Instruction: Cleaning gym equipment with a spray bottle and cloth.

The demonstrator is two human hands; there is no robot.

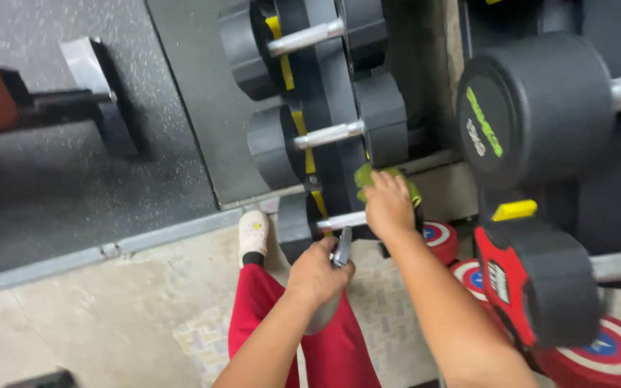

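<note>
My right hand (388,205) presses a yellow-green cloth (365,179) against the head of the lowest black dumbbell (297,224) on an upright black rack (328,108). My left hand (316,273) is closed around a grey spray bottle (341,248), its trigger head pointing up just below that dumbbell's steel handle (341,220). Two more black dumbbells (274,140) sit on the rack above it.
Large black dumbbells (537,108) and one with red trim (540,280) lie on a rack at the right. Round red, white and blue weight plates (605,352) rest low on the right. My red trousers (267,309) and white shoe (254,231) are below. A bench (52,100) stands far left.
</note>
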